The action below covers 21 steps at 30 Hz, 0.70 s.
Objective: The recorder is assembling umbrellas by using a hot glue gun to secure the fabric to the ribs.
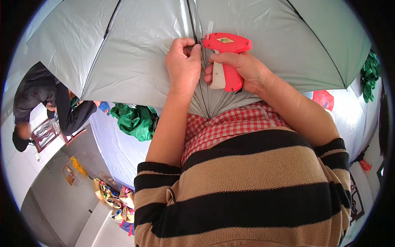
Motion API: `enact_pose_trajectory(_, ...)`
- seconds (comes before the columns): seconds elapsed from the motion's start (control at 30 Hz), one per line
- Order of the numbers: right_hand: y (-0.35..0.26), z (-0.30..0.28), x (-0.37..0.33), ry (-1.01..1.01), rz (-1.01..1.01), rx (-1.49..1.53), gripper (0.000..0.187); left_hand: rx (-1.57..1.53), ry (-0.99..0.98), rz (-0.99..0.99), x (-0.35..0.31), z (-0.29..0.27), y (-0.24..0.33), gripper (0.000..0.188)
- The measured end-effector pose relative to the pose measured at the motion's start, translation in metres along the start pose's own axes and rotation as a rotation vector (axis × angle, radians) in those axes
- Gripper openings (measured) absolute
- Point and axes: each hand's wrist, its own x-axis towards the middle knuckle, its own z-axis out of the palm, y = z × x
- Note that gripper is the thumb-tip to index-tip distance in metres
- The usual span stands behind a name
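An opened umbrella (140, 57) with silver-grey cloth and dark ribs spreads across the upper view, its inner side toward me. With thumb and fingers, my left hand (184, 64) pinches the umbrella at a dark rib (191, 20). My right hand (247, 68) is wrapped round the handle of a red and white tagging gun (226, 43). The gun's front end points left and is close to my left fingertips. Its needle and whatever lies between those fingertips are too small to make out. A clear plastic strip (210, 27) stands up just above the gun.
Crumpled green cloth (133, 121) lies on a pale-covered table (109, 150) at the left; more green cloth (370, 76) is at the far right. A red object (324, 100) shows past the umbrella's edge. A person in dark clothes (39, 92) sits at the left, above colourful bags (109, 193).
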Motion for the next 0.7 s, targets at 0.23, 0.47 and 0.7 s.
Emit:
enact_pose_trajectory(0.23,0.003,-0.017,0.014,-0.219,0.144,0.220,0.021,-0.040,-0.011,-0.029,0.005,-0.004,-0.003,0.015)
enact_pose_trajectory(0.47,0.004,-0.016,0.015,-0.240,0.116,0.191,0.021,0.030,0.002,0.036,0.005,-0.003,-0.003,0.014)
enact_pose_trajectory(0.7,-0.001,-0.003,0.012,-0.105,-0.001,-0.055,0.019,0.003,-0.054,-0.010,-0.002,-0.004,0.000,0.013)
